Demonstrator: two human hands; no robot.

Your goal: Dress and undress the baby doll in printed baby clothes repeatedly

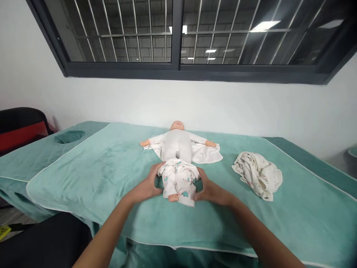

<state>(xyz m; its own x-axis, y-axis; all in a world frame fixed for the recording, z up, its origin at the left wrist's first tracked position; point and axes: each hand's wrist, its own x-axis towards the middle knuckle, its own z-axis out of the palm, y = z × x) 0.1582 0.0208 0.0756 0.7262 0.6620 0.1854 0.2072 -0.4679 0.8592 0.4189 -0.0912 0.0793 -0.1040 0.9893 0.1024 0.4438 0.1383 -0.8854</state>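
Note:
A baby doll (177,143) lies on its back on the green bed cover, head toward the wall, arms spread. Its torso and sleeves are white, and a white printed garment (208,153) is spread under it. White printed baby pants (178,176) cover its legs; one foot (173,197) shows at a leg opening, the other is hidden. My left hand (152,181) curves round the left side of the pants, fingers at the waist and thumb lower. On the opposite side my right hand (208,189) holds the pants the same way, thumb against the leg cloth.
A crumpled white printed cloth (258,174) lies on the bed to the right. The green bed cover (97,178) has a round hole (69,136) at its left end. Behind stand a white wall (195,100) and a barred window; a black and red chair (22,130) is at left.

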